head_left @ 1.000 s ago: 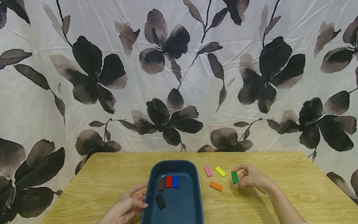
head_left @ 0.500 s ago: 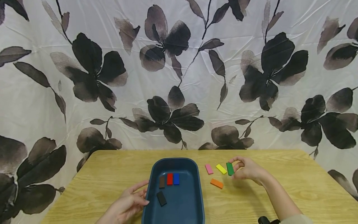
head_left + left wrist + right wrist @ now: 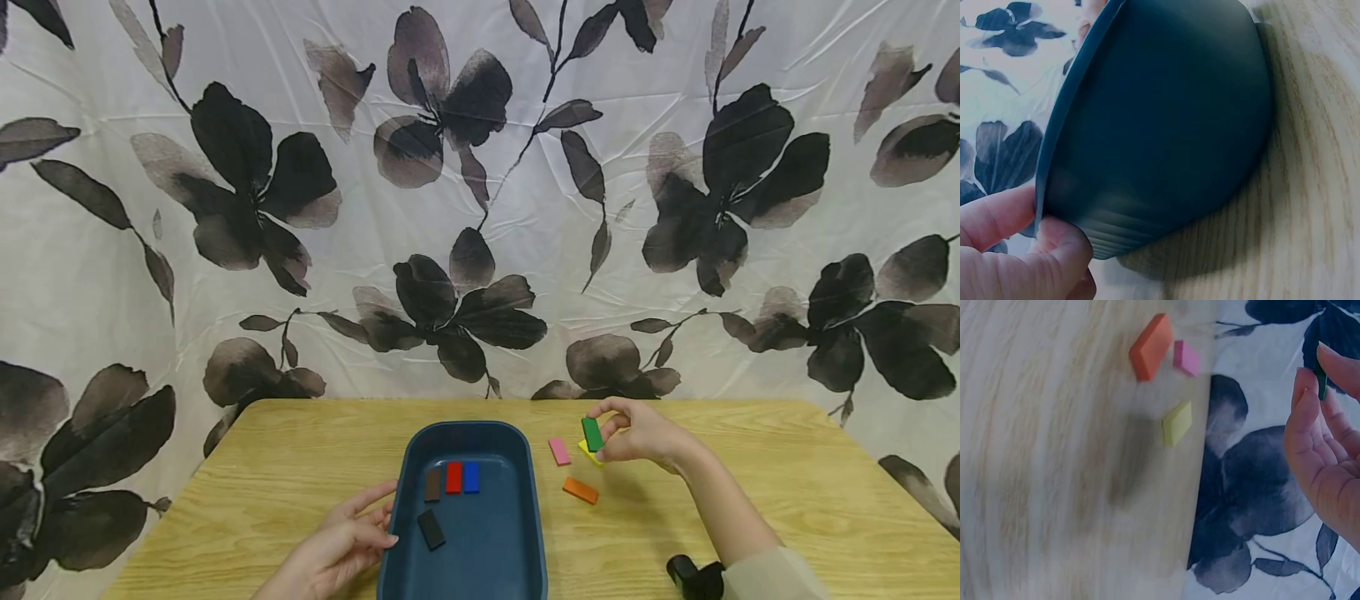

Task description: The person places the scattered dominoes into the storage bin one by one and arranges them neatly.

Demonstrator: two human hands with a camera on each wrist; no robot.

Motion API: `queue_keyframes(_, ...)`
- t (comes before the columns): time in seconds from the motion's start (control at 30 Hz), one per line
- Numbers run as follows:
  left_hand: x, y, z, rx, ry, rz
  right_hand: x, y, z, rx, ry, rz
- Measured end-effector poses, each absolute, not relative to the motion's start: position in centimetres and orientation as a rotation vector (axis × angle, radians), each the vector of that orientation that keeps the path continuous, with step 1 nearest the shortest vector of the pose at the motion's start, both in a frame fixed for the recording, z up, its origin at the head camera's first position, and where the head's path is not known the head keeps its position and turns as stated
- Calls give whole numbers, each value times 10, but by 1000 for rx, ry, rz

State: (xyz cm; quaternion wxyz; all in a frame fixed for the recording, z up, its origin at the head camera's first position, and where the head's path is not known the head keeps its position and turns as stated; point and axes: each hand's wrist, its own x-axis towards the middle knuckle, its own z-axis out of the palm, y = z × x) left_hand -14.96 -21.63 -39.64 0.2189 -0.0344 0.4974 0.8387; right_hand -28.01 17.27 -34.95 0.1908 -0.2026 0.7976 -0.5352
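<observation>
My right hand [image 3: 643, 435] pinches a green block [image 3: 592, 435] above the table, and in the right wrist view the block [image 3: 1321, 381] shows edge-on between thumb and fingers. Below it a yellow block [image 3: 589, 452] is partly hidden in the head view. Pink [image 3: 559, 452] and orange [image 3: 581, 490] blocks lie nearby on the wood. With thumb and finger, my left hand [image 3: 337, 542] grips the left rim of a dark blue tray [image 3: 1166, 119]. Inside the tray, brown [image 3: 432, 485], red [image 3: 453, 478] and blue [image 3: 471, 478] blocks stand in a row, with a tilted black block [image 3: 431, 530] nearer me.
The wooden table [image 3: 315, 450] ends at a hanging floral cloth [image 3: 555, 250] along the back. A black object [image 3: 693, 577] shows by the right sleeve [image 3: 772, 575] at the bottom. The tray's near end runs out of the head view.
My right hand has carried the green block leftward and up, from right of the yellow block to over it. The left hand keeps its place on the tray rim.
</observation>
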Motion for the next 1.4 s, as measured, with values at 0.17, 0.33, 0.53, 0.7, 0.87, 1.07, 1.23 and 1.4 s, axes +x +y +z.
queue_keyframes(0.17, -149, -217, -398, -87, 1353, 2331, -281, 162, -343, -593, 2236, -1488)
queue_keyframes(0.33, -150, -218, -399, -58, 1336, 2335, -283, 150, -338, -613, 2224, -1475)
queue_keyframes(0.53, -150, -218, -400, -70, 1338, 2339, -284, 135, -336, -644, 2199, -1482)
queue_keyframes(0.7, -149, -218, -400, -82, 1383, 2333, -285, 122, -335, -684, 2171, -1475)
queue_keyframes(0.87, -149, -217, -398, -96, 1390, 2344, -285, 109, -331, -699, 2166, -1474)
queue_keyframes(1.07, -149, -216, -397, -110, 1377, 2357, -285, 93, -327, -690, 2189, -1463)
queue_keyframes(1.23, -149, -215, -396, -126, 1385, 2359, -284, 79, -325, -678, 2222, -1433)
queue_keyframes(1.4, -149, -214, -396, -126, 1393, 2348, -283, 69, -324, -670, 2177, -1452)
